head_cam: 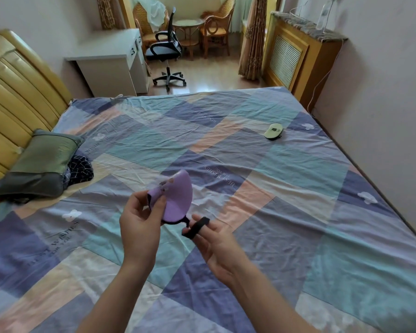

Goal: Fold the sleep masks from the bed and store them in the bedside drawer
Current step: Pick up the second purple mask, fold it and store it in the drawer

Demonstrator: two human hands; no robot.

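My left hand (139, 222) pinches the purple sleep mask (178, 198) by its folded edge, holding it up above the bed (298, 212); my right hand (214, 239) has the mask's black strap (196, 228) looped over its fingers, so both hands are grasping the same mask; a second, pale sleep mask (273, 131) lies well apart on the far side of the bed, not yet folded. The strap could slide off my fingers and spring loose, undoing the fold; my pinch on the soft cloth is slight, so the mask may flop open if I turn it carelessly. The bedside drawer is nowhere in view; how far the fold is finished I cannot tell, since my left fingers cover that edge.
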